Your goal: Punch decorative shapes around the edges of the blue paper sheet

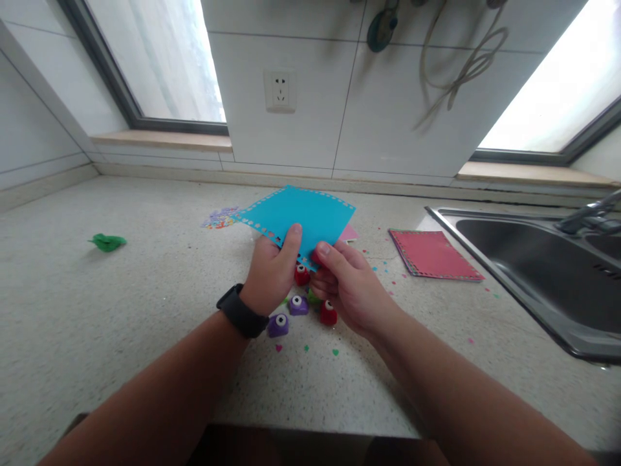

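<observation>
A blue sheet of paper point(301, 217) with small cut-out shapes along its edges is held up above the counter. My left hand point(274, 272) grips its lower left edge, thumb on top. At the near corner, my right hand point(347, 281) is closed round a small red punch point(316, 257), mostly covered by the fingers, against the paper. Below the hands stand purple punches point(298, 304) point(278, 325) and red punches point(301, 275) point(328, 313), with a green one partly hidden by my right hand.
Red sheets with punched edges point(436, 254) lie stacked beside the metal sink point(533, 285) on the right. A colourful confetti pile point(220, 218) is behind my left hand. A crumpled green piece point(107, 243) lies far left. Small paper shapes dot the counter point(160, 310).
</observation>
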The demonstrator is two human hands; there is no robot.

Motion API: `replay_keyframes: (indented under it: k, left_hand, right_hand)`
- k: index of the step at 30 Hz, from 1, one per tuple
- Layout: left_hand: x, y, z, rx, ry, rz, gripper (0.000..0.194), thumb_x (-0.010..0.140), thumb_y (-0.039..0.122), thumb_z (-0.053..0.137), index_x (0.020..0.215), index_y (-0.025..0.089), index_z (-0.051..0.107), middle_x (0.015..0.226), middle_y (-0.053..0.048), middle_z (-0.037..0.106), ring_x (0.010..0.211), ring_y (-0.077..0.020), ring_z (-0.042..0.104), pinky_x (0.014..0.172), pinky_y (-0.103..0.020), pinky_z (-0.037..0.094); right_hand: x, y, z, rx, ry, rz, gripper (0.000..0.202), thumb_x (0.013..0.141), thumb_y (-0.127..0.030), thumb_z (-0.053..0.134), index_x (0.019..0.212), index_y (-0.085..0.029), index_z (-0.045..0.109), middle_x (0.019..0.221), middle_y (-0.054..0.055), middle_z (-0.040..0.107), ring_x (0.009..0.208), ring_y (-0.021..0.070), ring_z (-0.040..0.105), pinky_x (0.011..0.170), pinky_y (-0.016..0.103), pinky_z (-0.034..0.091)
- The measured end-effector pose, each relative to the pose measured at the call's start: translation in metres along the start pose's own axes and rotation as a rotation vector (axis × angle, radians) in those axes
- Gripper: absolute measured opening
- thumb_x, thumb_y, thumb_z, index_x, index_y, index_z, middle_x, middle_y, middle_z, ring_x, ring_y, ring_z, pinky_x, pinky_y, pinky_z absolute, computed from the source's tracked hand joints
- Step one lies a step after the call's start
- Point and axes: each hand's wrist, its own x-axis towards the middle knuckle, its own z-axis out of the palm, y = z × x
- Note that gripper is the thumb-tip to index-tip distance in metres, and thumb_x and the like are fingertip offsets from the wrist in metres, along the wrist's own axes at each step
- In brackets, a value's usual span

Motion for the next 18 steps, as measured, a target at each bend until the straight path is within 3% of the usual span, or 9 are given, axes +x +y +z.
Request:
replay_keyframes:
  k: [10, 14, 18]
  left_hand:
    - [-0.0024, 0.0002, 0.0019, -0.037, 0.005, -0.002, 0.018, 0.093, 0.041, 0.059, 0.095, 0.025, 0.067, 0.101, -0.003, 0.073, 0.094, -0.0192, 0.066, 0.086, -0.033, 0.053]
    - [-0.0030, -0.0002, 0.0037, -0.047, -0.063, 0.001, 0.018, 0.094, 0.040, 0.057, 0.093, 0.025, 0.068, 0.108, -0.004, 0.073, 0.107, -0.0203, 0.064, 0.101, -0.038, 0.048]
    - [-0.0027, 0.0010, 0.0038, -0.059, -0.102, -0.025, 0.022, 0.096, 0.040, 0.053, 0.092, 0.025, 0.069, 0.107, -0.003, 0.074, 0.103, -0.0170, 0.066, 0.102, -0.034, 0.047]
  right_hand:
    - [0.0025, 0.0007, 0.0011, -0.022, 0.032, -0.027, 0.041, 0.080, -0.045, 0.076, 0.074, -0.023, 0.043, 0.054, -0.012, 0.025, 0.045, 0.0061, 0.019, 0.044, 0.023, 0.014]
    - [0.0046, 0.0004, -0.0005, -0.016, 0.063, -0.036, 0.040, 0.081, -0.046, 0.075, 0.073, -0.022, 0.044, 0.055, -0.011, 0.025, 0.045, 0.0060, 0.019, 0.044, 0.023, 0.015]
    - [0.0065, -0.0002, -0.0027, -0.010, 0.096, -0.039, 0.040, 0.080, -0.045, 0.076, 0.073, -0.022, 0.044, 0.057, -0.010, 0.030, 0.046, 0.0062, 0.023, 0.044, 0.021, 0.018]
